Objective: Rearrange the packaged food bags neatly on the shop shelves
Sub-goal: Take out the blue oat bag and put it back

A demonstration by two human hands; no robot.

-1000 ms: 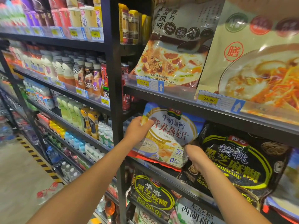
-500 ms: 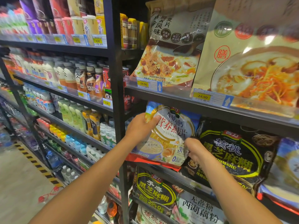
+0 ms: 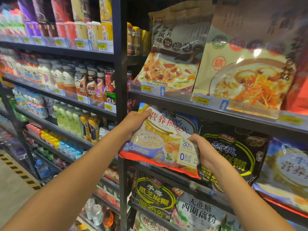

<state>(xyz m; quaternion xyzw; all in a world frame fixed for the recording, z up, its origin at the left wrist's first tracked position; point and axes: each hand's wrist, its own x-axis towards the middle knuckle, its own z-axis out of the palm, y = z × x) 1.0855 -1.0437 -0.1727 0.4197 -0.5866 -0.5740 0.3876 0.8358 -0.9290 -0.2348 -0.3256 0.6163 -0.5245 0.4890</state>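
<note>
Both bare forearms reach forward and slightly up, meeting on one oat bag (image 3: 160,140). The left hand (image 3: 133,121) pinches the top left corner, with the thumb flat across the front print and the other fingers tucked behind. The right hand (image 3: 205,152) has the bottom right corner, fingers curled round the edge. So both hands are clamped on the same bag. It hangs tilted between them, right end lower, with its red bottom seam poking out past the shelf lip (image 3: 180,180). Can't tell if it's resting on the shelf or fully lifted.

Readable stuff: big red 营养燕麦片 just right of the left thumb. Next to the right hand's fingertips there's a pale panel with "30%" and "0 反式".

Right behind the right hand is a black bag (image 3: 233,152) with 核桃 and 芝麻糊 inside a yellow oval, and "SESAME" by the wrist. Below both hands is a lower black bag (image 3: 153,195) reading 手磨 黑芝麻糊 and "25%". Beside that, a pale bag (image 3: 198,212) says 无蔗糖 西湖藕粉.

Above the hands, two price tags (image 3: 147,88) both say 24.90 with blue up arrows. The packs over them show 风味 and a red-circled 膳. Out past the left forearm are bottled drinks (image 3: 91,84), one label reading "ESCAFE".
</note>
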